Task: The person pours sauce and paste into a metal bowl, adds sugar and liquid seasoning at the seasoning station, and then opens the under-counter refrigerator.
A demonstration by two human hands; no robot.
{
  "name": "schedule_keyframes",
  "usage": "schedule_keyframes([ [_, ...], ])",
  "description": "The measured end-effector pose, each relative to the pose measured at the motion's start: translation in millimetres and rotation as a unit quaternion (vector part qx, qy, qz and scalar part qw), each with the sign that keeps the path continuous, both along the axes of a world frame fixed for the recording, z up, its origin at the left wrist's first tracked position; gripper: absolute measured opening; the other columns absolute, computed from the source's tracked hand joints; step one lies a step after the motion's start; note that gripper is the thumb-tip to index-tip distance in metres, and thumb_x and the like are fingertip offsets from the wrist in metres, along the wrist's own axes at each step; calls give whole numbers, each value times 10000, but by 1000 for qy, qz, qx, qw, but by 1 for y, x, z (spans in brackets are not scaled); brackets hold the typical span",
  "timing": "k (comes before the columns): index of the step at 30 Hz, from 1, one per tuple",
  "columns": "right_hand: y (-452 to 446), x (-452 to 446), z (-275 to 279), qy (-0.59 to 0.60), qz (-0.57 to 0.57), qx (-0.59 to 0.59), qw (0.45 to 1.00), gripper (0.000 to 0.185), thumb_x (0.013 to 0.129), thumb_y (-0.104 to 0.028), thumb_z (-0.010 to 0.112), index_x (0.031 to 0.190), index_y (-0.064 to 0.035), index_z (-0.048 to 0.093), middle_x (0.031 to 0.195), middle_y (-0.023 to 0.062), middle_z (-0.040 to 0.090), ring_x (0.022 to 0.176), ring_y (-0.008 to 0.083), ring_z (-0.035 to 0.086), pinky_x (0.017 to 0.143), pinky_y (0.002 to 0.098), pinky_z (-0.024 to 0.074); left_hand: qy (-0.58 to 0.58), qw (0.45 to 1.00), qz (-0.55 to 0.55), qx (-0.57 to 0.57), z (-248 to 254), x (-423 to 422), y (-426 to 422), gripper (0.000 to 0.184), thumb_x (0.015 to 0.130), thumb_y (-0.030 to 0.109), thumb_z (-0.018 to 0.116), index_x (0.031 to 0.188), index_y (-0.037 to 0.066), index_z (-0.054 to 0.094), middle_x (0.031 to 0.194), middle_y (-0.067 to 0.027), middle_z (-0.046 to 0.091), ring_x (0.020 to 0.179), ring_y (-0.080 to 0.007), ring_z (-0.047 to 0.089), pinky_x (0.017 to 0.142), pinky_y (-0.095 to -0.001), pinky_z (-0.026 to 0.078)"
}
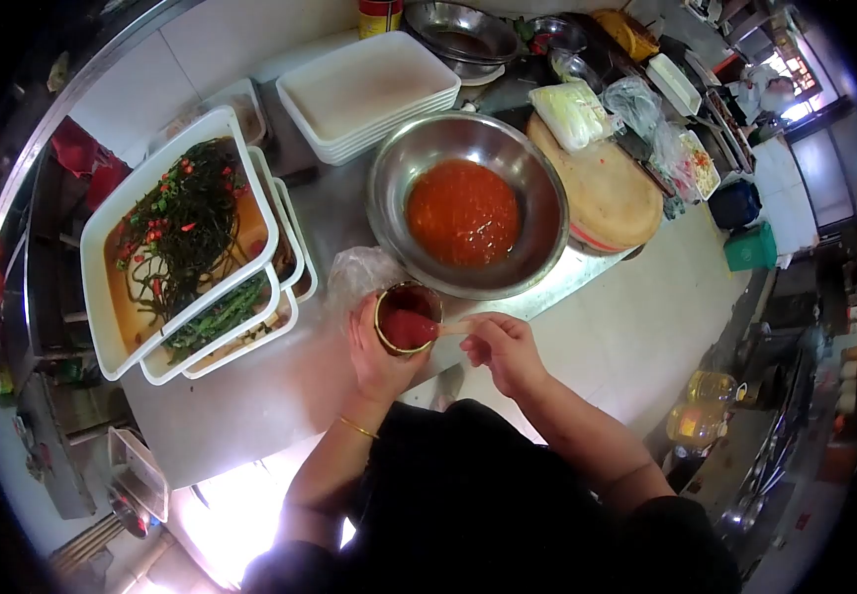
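My left hand [374,351] is wrapped around an opened can [384,342] tilted toward me, with red paste inside. In my right hand [508,351] I pinch the thin pale handle of a spoon [453,329]; its end reaches into the can and is coated in red paste. Just beyond the can stands a large metal bowl [389,198] with a pool of orange-red sauce [463,213] at its bottom. A crumpled clear plastic bag [359,272] lies between the can and the trays at left.
Stacked white trays [92,287] hold dark strands, red chili bits and greens in liquid. Further back are a stack of white trays [364,89] and metal bowls [463,35]. A round cutting board [612,198] carries a wrapped pale cabbage [572,114]. Oil jugs [701,406] stand lower right.
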State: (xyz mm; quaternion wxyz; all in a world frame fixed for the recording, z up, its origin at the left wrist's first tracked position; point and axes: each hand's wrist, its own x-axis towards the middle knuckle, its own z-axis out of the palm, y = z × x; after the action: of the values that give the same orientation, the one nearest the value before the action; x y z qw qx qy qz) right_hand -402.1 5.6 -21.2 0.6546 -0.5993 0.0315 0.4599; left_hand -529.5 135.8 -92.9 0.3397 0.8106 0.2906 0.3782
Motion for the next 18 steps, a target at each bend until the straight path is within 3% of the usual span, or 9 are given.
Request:
schedule_keyframes([
  [7, 5, 23, 29, 6, -78, 30, 996, 198, 889, -77, 525, 1030, 36, 604, 741, 132, 633, 580, 168, 567, 548, 278, 478, -9, 998, 10, -63, 0, -1, 0, 918, 551, 250, 875, 1302, 23, 398, 1238, -175, 508, 1127, -378, 490, 996, -455, 386],
  [9, 20, 38, 37, -83, -88, 75, 990, 182, 900, -88, 534, 1020, 30, 602, 750, 116, 630, 609, 171, 581, 556, 283, 486, 3, 997, 4, -72, 1, -2, -1, 923, 550, 256, 876, 1304, 26, 396, 1237, -176, 508, 1130, -378, 490, 987, -452, 396],
  [11, 46, 51, 44, -259, -54, 58, 963, 177, 911, -95, 522, 1031, 0, 612, 765, 121, 647, 612, 184, 597, 554, 291, 489, 19, 997, -3, -69, 5, -5, 0, 925, 551, 266, 877, 1305, 29, 397, 1233, -178, 510, 1136, -378, 488, 975, -453, 410],
  [13, 74, 71, 15, -578, 23, 49, 814, 175, 892, -88, 540, 1037, -35, 624, 778, 123, 656, 611, 208, 611, 555, 303, 498, 17, 999, -12, -50, -2, -6, 1, 983, 526, 244, 882, 1334, 40, 361, 1254, -172, 486, 1159, -351, 480, 984, -437, 411],
  [15, 97, 90, -11, -800, 123, 7, 587, 192, 825, -76, 602, 1009, -93, 652, 777, 115, 650, 621, 252, 626, 567, 329, 517, 19, 997, -20, -69, -5, -6, 0, 1009, 510, 235, 887, 1344, 42, 352, 1253, -169, 489, 1157, -336, 491, 981, -424, 420],
  [17, 110, 101, -35, -838, 248, -49, 484, 192, 778, -84, 640, 969, -93, 661, 746, 78, 645, 631, 260, 632, 567, 345, 523, 24, 992, -37, -120, -2, -9, 3, 1003, 502, 238, 893, 1333, 35, 370, 1227, -171, 519, 1131, -331, 519, 966, -414, 435],
  [18, 113, 103, -39, -844, 242, -39, 477, 190, 775, -87, 642, 964, -91, 658, 733, 72, 640, 626, 255, 631, 562, 345, 522, 24, 993, -40, -112, -2, -10, 6, 978, 518, 259, 890, 1325, 45, 381, 1233, -160, 521, 1118, -333, 528, 951, -414, 445],
])
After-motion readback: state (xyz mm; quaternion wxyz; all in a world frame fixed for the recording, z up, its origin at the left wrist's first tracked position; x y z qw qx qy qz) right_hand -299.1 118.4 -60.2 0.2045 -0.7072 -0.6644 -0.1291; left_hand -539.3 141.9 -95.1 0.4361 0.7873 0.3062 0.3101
